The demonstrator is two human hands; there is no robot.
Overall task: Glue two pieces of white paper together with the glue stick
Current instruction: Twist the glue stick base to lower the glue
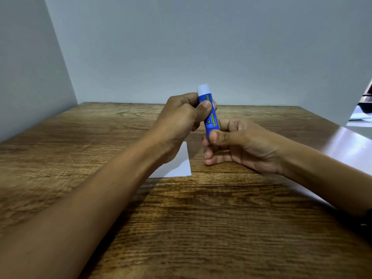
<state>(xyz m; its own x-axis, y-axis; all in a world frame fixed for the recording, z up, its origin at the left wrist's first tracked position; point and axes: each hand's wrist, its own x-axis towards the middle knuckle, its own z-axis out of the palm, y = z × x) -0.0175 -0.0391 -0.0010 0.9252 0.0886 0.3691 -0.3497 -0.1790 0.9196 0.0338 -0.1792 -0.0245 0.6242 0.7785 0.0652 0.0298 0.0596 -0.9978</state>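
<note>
Over wooden desk (181, 228), left hand (181, 117) grips glue stick (209, 115) upright; right hand (237, 143) pinches its base, likely to twist.

Left hand (182, 115) curled in a grip, right hand (239, 143) pinching, forearms converging

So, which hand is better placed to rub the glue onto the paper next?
Probably the left hand: it grips the glue stick around the barrel, directly above the white paper. The right hand only pinches the bottom end.
</note>
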